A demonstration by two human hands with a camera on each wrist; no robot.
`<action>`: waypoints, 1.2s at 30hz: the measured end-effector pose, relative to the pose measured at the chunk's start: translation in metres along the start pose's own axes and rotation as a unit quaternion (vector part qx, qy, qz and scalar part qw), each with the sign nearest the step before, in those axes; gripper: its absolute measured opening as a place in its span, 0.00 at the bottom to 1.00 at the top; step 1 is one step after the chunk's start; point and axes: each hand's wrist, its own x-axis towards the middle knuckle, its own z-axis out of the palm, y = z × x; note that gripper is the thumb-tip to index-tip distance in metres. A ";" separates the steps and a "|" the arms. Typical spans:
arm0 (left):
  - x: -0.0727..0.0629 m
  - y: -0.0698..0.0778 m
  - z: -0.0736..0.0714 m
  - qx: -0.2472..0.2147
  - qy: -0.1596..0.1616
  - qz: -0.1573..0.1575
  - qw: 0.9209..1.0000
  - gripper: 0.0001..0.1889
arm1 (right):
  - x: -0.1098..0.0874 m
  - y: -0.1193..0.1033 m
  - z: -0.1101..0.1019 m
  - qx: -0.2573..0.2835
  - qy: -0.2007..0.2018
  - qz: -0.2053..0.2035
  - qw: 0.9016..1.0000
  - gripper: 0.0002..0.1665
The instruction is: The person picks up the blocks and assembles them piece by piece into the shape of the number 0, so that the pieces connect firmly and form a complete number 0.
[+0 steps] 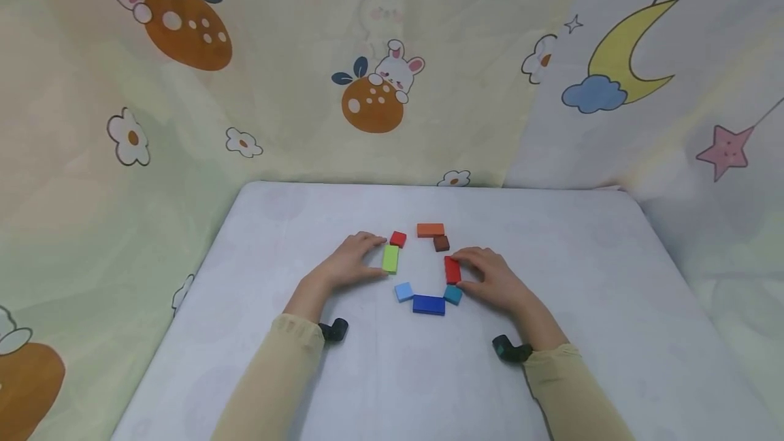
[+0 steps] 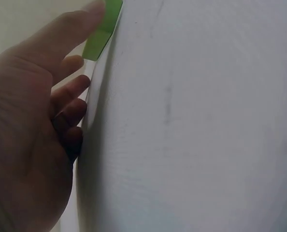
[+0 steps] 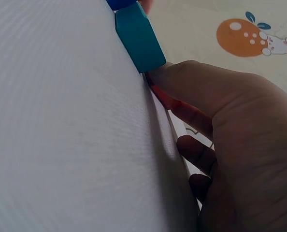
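Note:
Colored blocks form a rough ring on the table. My left hand [image 1: 352, 262] pinches a light green block [image 1: 390, 259] at the ring's left, thumb at its near end and a finger by its far end. In the left wrist view, the thumb lies against the green block [image 2: 102, 36]. On the opposite side, my right hand [image 1: 493, 280] holds a long red block [image 1: 452, 269] between thumb and index finger. A teal block [image 1: 452, 295] sits right by that thumb. Just beyond the green block is a small red block [image 1: 398, 239].
An orange block [image 1: 431, 230] and a small brown block [image 1: 441, 243] lie at the ring's far side. Nearer are a light blue block [image 1: 403, 292] and a dark blue block [image 1: 429, 305]. The white table [image 1: 392, 386] meets a printed cloth [image 1: 294, 87] behind.

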 end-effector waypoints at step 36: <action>-0.002 0.004 0.011 -0.014 0.031 0.030 0.999 0.36 | 0.000 -0.001 -0.001 0.000 0.003 -0.011 1.000 0.35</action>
